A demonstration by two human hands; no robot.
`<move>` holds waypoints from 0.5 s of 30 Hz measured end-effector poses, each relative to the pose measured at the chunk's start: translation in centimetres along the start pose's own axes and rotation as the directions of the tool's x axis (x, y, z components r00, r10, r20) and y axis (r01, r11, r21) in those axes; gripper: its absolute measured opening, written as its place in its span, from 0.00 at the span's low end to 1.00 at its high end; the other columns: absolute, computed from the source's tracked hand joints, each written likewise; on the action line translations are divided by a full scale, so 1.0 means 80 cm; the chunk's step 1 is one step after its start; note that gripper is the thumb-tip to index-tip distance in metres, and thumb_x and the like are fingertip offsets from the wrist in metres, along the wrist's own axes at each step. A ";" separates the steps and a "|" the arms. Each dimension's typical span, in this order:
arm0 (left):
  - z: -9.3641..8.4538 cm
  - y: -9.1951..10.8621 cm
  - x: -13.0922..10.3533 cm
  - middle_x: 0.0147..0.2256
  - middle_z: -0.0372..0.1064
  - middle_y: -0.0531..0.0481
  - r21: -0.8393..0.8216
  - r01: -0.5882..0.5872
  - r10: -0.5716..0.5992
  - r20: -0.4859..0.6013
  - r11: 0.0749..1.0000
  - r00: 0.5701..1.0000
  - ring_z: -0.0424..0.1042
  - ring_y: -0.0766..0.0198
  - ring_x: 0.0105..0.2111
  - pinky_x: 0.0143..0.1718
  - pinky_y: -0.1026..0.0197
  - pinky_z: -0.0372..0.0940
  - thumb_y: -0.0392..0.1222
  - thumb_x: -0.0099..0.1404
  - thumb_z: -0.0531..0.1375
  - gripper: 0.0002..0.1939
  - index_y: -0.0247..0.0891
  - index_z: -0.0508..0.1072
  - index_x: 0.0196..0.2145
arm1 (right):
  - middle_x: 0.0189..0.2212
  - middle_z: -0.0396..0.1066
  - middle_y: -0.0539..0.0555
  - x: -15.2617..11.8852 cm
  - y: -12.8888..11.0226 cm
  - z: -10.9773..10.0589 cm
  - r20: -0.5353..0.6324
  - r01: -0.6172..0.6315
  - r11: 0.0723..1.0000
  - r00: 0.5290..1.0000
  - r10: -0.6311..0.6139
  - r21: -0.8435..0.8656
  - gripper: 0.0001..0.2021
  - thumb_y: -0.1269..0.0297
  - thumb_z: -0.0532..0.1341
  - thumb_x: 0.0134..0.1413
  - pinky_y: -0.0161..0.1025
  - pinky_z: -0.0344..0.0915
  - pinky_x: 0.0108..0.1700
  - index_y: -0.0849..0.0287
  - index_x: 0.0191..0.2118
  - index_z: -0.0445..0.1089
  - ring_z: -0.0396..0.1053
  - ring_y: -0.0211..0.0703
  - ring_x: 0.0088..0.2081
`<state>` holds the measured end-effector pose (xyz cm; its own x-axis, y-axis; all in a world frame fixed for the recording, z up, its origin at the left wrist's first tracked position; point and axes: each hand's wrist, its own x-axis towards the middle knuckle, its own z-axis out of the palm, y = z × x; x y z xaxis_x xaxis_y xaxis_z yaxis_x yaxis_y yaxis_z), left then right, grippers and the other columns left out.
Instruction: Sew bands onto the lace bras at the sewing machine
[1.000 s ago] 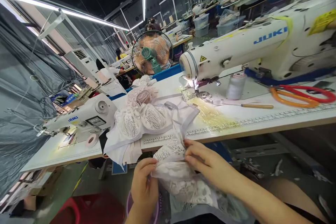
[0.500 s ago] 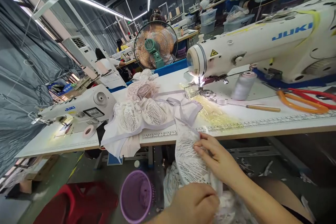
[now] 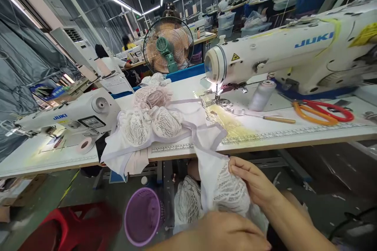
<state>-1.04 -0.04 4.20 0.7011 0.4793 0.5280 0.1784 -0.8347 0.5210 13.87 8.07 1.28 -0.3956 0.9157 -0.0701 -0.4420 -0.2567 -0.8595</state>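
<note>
A white lace bra (image 3: pixel 231 192) hangs over the table's front edge, its lilac-edged band lying up on the tabletop. My right hand (image 3: pixel 253 178) pinches the upper edge of its lace cup between thumb and fingers. Low in the view, my left hand (image 3: pixel 229 231) lies across the lower part of the cup, back of the hand up; its fingertips are hidden and slightly blurred. Another lace cup (image 3: pixel 188 200) hangs to the left, below the table. More lace bras (image 3: pixel 147 125) are piled on the tabletop at the left of the band.
A lit JUKI sewing machine (image 3: pixel 273 55) stands at the right, with a thread cone (image 3: pixel 263 95), an awl (image 3: pixel 279 120) and scissors (image 3: pixel 316 113) near it. Another machine (image 3: pixel 85 113) is at the left. Below are a purple basket (image 3: pixel 143 216) and red stool (image 3: pixel 73 227).
My right hand has moved slightly right and down, and the lace cup has turned and spread. My left hand has shifted right and lower. The whole view has shifted a little.
</note>
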 end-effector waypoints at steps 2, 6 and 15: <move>-0.029 0.008 0.001 0.35 0.71 0.46 -0.026 0.089 -0.093 -0.210 0.996 0.973 0.71 0.68 0.34 0.36 0.69 0.66 0.30 0.59 0.51 0.17 0.40 0.62 0.46 | 0.18 0.57 0.45 -0.010 0.007 -0.002 0.089 -0.084 0.995 0.993 0.080 0.052 0.15 0.57 0.65 0.41 0.30 0.50 0.23 0.61 0.21 0.62 0.53 0.30 0.20; -0.067 0.001 0.001 0.44 0.66 0.40 0.124 0.352 -0.288 -0.363 0.928 0.886 0.65 0.58 0.46 0.46 0.53 0.62 0.28 0.56 0.52 0.19 0.39 0.64 0.46 | 0.20 0.59 0.47 -0.027 0.022 0.001 0.281 -0.153 0.988 0.948 0.145 0.005 0.14 0.57 0.63 0.44 0.30 0.50 0.24 0.62 0.23 0.62 0.55 0.31 0.21; -0.034 -0.029 -0.045 0.25 0.66 0.49 -0.575 0.750 -0.902 0.050 0.325 0.429 0.62 0.68 0.25 0.27 0.66 0.57 0.46 0.55 0.58 0.12 0.33 0.72 0.27 | 0.21 0.57 0.47 -0.049 0.041 0.002 0.328 -0.187 0.957 0.910 0.253 -0.220 0.14 0.53 0.58 0.49 0.32 0.51 0.26 0.61 0.25 0.62 0.54 0.33 0.23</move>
<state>-5.87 0.89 2.88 0.1748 0.9449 -0.2767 0.1870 0.2440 0.9516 13.89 3.57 -1.18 -0.7359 0.6671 -0.1157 -0.1720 -0.3494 -0.9210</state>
